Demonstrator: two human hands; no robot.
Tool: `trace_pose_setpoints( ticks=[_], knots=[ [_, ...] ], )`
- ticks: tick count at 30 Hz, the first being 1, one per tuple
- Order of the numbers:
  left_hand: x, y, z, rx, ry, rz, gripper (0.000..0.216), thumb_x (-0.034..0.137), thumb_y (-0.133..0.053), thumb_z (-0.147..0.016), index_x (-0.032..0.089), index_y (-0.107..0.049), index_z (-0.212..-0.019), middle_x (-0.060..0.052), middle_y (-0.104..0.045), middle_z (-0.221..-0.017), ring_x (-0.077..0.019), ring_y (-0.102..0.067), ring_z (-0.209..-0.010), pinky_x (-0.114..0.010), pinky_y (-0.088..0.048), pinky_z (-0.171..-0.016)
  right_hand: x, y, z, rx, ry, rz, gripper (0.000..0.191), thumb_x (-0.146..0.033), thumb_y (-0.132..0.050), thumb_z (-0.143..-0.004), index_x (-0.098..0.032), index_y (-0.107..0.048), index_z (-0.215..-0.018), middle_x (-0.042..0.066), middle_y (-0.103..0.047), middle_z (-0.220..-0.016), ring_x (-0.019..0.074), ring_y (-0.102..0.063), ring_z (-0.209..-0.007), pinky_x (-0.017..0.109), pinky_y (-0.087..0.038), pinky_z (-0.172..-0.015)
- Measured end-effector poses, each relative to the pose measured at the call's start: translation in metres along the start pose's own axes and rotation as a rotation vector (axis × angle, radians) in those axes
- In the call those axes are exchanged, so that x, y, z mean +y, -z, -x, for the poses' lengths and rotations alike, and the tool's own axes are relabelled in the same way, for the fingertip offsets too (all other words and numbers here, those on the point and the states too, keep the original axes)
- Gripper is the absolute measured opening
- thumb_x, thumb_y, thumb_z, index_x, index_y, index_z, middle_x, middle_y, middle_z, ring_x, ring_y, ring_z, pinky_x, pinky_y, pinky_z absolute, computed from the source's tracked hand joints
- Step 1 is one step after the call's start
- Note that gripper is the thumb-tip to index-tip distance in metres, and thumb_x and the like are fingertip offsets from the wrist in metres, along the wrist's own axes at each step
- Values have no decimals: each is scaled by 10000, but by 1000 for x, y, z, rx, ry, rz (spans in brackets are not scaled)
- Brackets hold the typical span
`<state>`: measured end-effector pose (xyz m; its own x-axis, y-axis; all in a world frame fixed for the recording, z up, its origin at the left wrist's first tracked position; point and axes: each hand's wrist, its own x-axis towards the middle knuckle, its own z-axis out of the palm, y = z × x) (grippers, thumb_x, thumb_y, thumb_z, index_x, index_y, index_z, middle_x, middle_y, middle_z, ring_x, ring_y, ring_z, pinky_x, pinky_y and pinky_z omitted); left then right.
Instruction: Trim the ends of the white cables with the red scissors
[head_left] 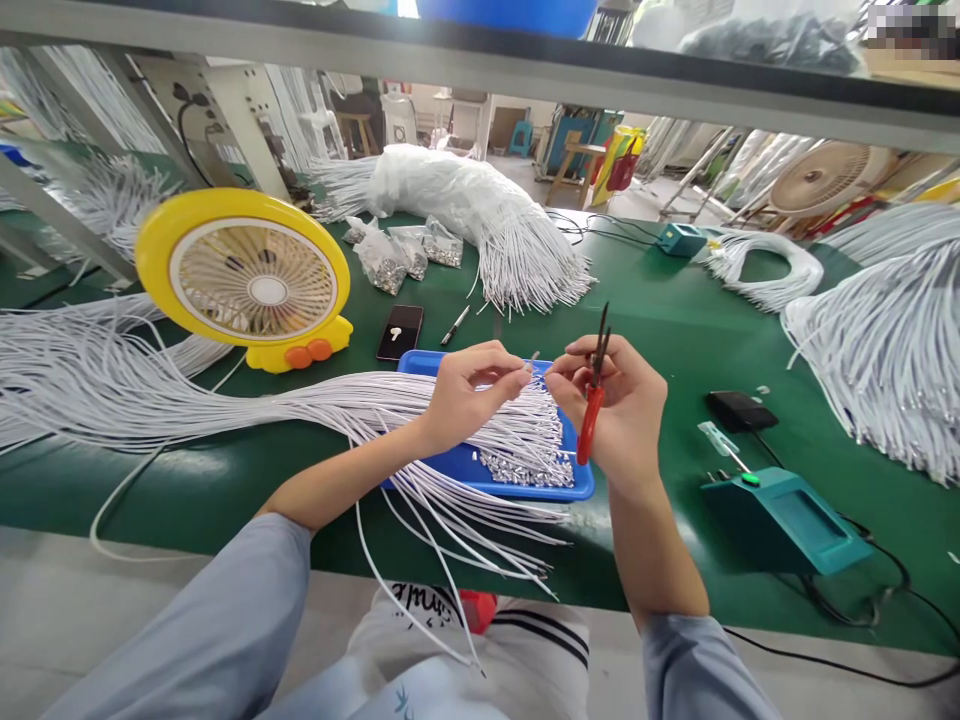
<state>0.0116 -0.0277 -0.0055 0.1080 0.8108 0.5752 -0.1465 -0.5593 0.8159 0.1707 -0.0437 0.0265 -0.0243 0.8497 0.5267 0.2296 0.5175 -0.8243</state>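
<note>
My left hand (476, 390) is closed in a pinch at the end of a white cable, above a blue tray (450, 462). Close by on its right, my right hand (619, 405) holds red-handled scissors (590, 425) against the palm, blades pointing up. Its thumb and index fingertip come together near the cable end; whether they also grip something small I cannot make out. Across the tray lies a bundle of white cables (360, 400), their ends toward the right. Small silvery metal parts (525, 470) are heaped in the tray under them.
Left stands a yellow fan (244, 270), with a phone (400, 332) and a pen (455, 325) beside it. Bags of metal parts (390, 262) and a wrapped cable bundle (480, 215) lie behind. At right are a teal device (787, 520) and more cables (885, 340). A shelf edge (480, 60) crosses above.
</note>
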Motion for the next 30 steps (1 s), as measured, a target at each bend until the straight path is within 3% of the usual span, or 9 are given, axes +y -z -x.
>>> trace_pose_setpoints(
  ticks=[8, 13, 22, 30],
  knots=[
    [11, 7, -5, 49, 57, 14, 205, 324, -762, -754, 136, -705, -812, 12, -609, -651, -83, -617, -503, -186, -529, -470, 5, 4, -5, 28, -28, 46, 333, -235, -727, -738, -215, -678, -1068, 2, -715, -779, 132, -637, -646, 284, -526, -619],
    [14, 13, -5, 13, 103, 58, 210, 328, -715, -804, 125, -711, -856, 1, -649, -564, -100, -629, -467, -198, -551, -477, 14, -1, -7, -78, 33, 213, 357, -208, -703, -732, -216, -682, -1088, 26, -732, -892, 171, -681, -753, 327, -560, -709],
    [10, 15, -9, 41, 202, 170, 290, 388, -730, -789, 103, -689, -823, -27, -674, -612, -111, -630, -445, -195, -538, -433, 21, -6, -6, -117, 168, 399, 448, -137, -611, -721, -215, -642, -1161, 40, -726, -1003, 205, -674, -875, 376, -552, -805],
    [12, 15, -9, 14, 186, 100, 294, 397, -698, -814, 104, -697, -835, -23, -652, -629, -98, -622, -457, -185, -534, -440, 20, -8, -3, -145, 208, 518, 445, -133, -599, -694, -221, -667, -1125, 41, -728, -935, 224, -648, -833, 374, -547, -721]
  ],
)
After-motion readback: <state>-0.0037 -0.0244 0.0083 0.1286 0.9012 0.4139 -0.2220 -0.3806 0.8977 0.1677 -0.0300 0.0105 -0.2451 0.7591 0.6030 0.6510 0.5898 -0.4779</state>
